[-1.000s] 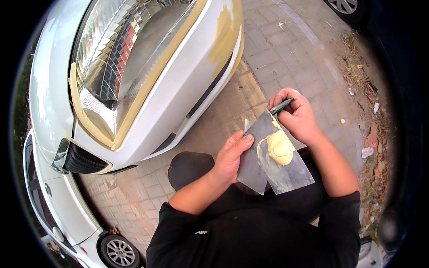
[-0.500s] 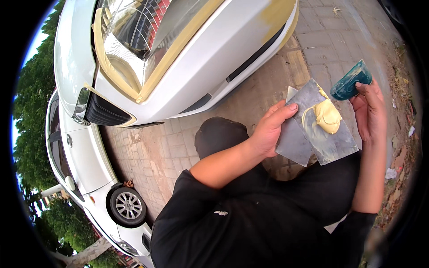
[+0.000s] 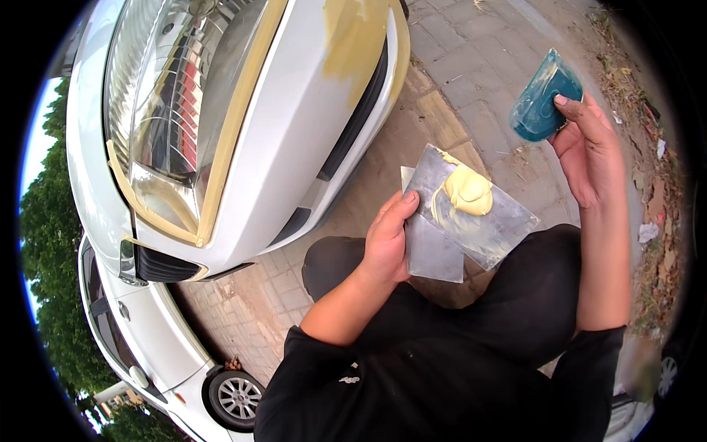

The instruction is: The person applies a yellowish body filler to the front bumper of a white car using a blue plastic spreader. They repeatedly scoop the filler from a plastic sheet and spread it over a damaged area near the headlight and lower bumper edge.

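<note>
My left hand grips two overlapping grey flat plates, the upper one carrying a lump of pale yellow paste, with smears across its surface and along its top edge. Up to the right, apart from the plates, my right hand pinches a flexible teal spreader with pale streaks on it, thumb on its face. In front of me is the front corner of a white car, with tan masking tape round the headlight and a dull mustard-yellow patch on the bumper.
A second white car stands at the lower left, with green trees beyond it. Grey paving lies under the car and me. A strip of dirt, dry leaves and litter runs along the right.
My right hand has lifted away from the plates' edge and raised the spreader, turning its broad teal face into view. The plates in my left hand sit a little differently as the view has shifted.
</note>
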Motion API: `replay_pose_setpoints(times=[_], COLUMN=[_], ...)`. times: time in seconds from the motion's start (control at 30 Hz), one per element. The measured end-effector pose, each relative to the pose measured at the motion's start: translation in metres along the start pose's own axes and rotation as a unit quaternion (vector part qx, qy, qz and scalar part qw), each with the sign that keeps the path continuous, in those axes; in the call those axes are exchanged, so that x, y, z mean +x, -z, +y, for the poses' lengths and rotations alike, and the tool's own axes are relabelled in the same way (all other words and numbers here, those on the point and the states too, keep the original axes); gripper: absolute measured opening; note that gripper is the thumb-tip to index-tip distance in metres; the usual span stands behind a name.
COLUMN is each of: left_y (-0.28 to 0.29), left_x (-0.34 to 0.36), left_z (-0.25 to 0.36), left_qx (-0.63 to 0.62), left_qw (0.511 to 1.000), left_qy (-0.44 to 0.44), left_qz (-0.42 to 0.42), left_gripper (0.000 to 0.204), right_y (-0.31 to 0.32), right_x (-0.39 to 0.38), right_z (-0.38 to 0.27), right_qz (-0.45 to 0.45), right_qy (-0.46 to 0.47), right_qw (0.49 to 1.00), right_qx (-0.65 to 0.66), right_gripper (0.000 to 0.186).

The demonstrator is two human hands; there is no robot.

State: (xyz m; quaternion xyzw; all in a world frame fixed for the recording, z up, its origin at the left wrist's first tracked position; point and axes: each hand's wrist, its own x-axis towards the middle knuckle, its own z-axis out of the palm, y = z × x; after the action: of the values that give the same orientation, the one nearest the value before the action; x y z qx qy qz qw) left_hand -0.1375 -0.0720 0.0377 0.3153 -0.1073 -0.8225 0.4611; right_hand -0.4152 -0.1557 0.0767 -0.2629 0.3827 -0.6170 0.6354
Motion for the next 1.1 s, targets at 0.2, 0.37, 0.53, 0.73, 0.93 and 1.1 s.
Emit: replay_pose_setpoints(times=[0.2,0.37,0.53,0.73,0.93,1.1], left_y=[0.015,0.018,0.016,0.003,-0.024,-0.020], left_x=[0.001,0.009,0.017,0.019,0.023,0.018], left_z=[-0.001,0.004,0.005,0.002,-0.008,-0.008], left_qx=[0.015,0.056,0.119,0.256,0.288,0.276], left_qw=[0.999,0.994,0.970,0.909,0.882,0.886], left_qy=[-0.035,-0.088,-0.187,-0.301,-0.350,-0.362], left_qz=[0.032,0.031,0.095,0.132,0.127,0.086], left_gripper=[0.039,0.045,0.038,0.035,0.035,0.036], right_y=[0.012,0.014,0.008,-0.008,-0.022,-0.023], right_x=[-0.002,-0.003,-0.008,-0.021,-0.035,-0.033], right_z=[-0.011,-0.014,-0.015,-0.003,0.012,0.024], right_qz=[-0.003,-0.002,0.027,-0.110,-0.216,-0.235], right_qy=[0.019,0.043,0.070,0.305,0.354,0.376], right_qw=[0.999,0.996,0.997,0.864,0.783,0.741], right_qx=[0.043,0.080,0.029,-0.385,-0.463,-0.505], right_gripper=[0.021,0.023,0.020,0.026,0.033,0.032])
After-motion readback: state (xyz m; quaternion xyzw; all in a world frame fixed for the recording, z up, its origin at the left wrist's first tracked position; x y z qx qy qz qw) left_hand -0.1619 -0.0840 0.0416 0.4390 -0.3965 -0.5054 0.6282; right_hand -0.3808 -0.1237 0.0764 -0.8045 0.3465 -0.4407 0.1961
